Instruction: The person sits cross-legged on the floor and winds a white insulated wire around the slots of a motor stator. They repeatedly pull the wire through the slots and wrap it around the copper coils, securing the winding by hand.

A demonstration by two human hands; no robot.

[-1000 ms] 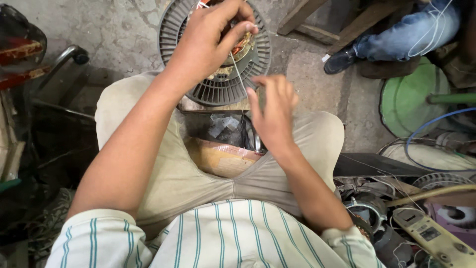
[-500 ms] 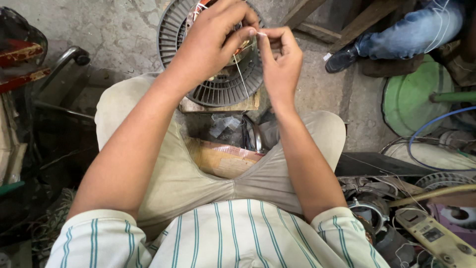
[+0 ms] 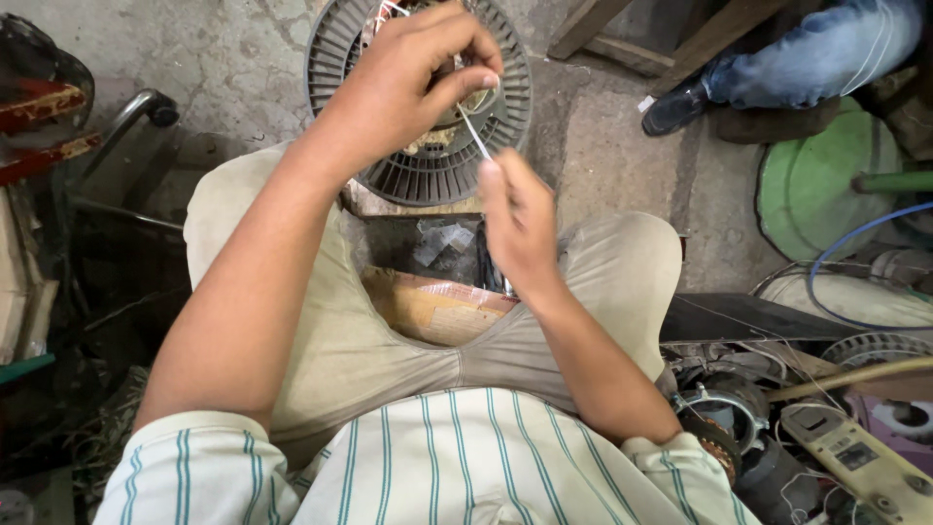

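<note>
A round grey slotted fan housing (image 3: 408,175) with copper windings at its centre rests on the floor between my knees. My left hand (image 3: 408,78) is closed over the centre of it, pinching the upper end of a thin pale strand (image 3: 473,131). My right hand (image 3: 520,219) is below and to the right, fingers pinched on the lower end of that strand, holding it taut on a slant. The winding itself is mostly hidden under my left hand.
A cardboard box (image 3: 432,301) with a grey tray lies between my thighs. Motor parts and a beige power strip (image 3: 860,457) crowd the right. A green round base (image 3: 816,185) and another person's jeans and shoe (image 3: 680,102) are at upper right. Metal frames stand at left.
My right hand rose from my lap to meet the left hand at the winding, then came back down and to the right, drawing the strand out taut. The left hand stayed on the housing.
</note>
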